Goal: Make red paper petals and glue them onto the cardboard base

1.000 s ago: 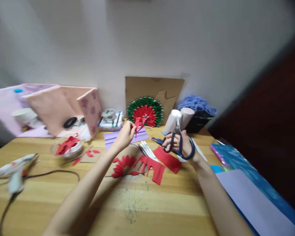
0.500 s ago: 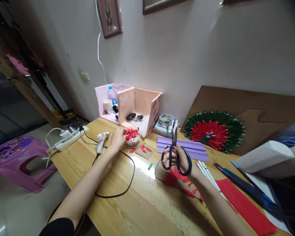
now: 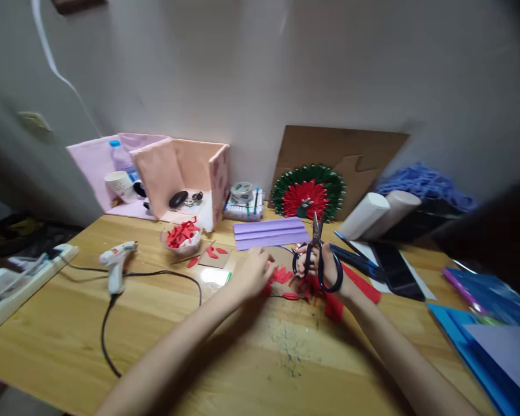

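Observation:
My right hand [image 3: 325,263] grips a pair of dark-handled scissors [image 3: 317,228], fingers through the loops. The blades point up and away from me, slightly parted. My left hand [image 3: 255,271] hovers at the left edge of a pile of red paper pieces [image 3: 281,274], its fingers loosely bent and apart, with nothing visible in them. Under the red pieces lies a brown sheet of card [image 3: 281,254]. Farther left stands a clear plastic bowl [image 3: 186,249] filled with red scraps [image 3: 182,233]. Beside it, red petal shapes [image 3: 212,252] rest on a small cardboard square [image 3: 214,262].
A white glue gun [image 3: 117,260] lies at left, its black cord [image 3: 169,272] crossing the table. Folded purple paper [image 3: 271,233] sits behind my hands. A red-and-green round decoration [image 3: 307,193] leans on cardboard at the back. Blue folders [image 3: 463,346] are at right.
My left hand has moved right, from the bowl of red scraps to the pile of red pieces. The view has turned rightward. My right hand still holds the scissors.

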Available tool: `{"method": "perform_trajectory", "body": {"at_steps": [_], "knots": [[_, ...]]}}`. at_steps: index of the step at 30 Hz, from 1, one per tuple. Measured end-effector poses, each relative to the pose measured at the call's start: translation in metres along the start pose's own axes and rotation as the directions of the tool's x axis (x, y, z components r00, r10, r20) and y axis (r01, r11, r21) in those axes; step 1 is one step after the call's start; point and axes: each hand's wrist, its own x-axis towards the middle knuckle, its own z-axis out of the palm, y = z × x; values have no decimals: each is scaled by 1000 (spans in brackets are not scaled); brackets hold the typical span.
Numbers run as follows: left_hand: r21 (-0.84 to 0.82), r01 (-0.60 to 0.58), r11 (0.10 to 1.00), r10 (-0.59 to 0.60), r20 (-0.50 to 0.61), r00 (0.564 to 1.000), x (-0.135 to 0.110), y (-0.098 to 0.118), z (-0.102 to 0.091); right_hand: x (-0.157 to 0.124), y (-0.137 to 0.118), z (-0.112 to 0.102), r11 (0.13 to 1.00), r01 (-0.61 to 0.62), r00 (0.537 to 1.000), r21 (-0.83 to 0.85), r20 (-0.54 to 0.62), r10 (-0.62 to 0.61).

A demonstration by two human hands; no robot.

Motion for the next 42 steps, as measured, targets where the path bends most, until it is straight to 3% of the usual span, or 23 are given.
{"method": "perform_trajectory", "body": {"at_steps": [5, 8, 12, 16, 21, 24, 28, 33, 38, 42], "knots": [[54, -66, 996, 59, 126, 990, 46, 49, 55, -27, 7, -38, 996, 65, 979, -53, -189, -74], [76, -96, 992, 81, 184, 980, 64, 65, 69, -40, 10, -60, 992, 97, 941, -82, -318, -118], [39, -243, 969, 226, 251, 941, 77, 77, 77, -54, 13, -82, 984, 155, 871, -88, -457, -178], [0, -323, 946, 308, 300, 903, 85, 82, 87, -61, 17, -88, 978, 186, 862, -94, -462, -209], [-125, -320, 939, 343, 284, 895, 94, 77, 99, -64, 19, -83, 985, 163, 879, -62, -444, -173], [-224, -281, 933, 326, 204, 923, 100, 74, 90, -65, 16, -81, 988, 148, 899, -44, -410, -153], [-354, -220, 909, 240, 14, 971, 104, 72, 53, -70, 12, -71, 992, 124, 940, 28, -324, -108], [-726, -123, 677, -27, -192, 981, 95, 74, 13, -76, 21, -41, 996, 28, 987, 81, -159, -15], [-793, -115, 598, -144, -248, 958, 88, 75, 13, -82, 37, -21, 997, 36, 999, 64, 26, -38], [-779, -95, 620, -114, -209, 971, 88, 73, 22, -82, 44, -22, 997, 53, 999, 57, -8, -53]]}}
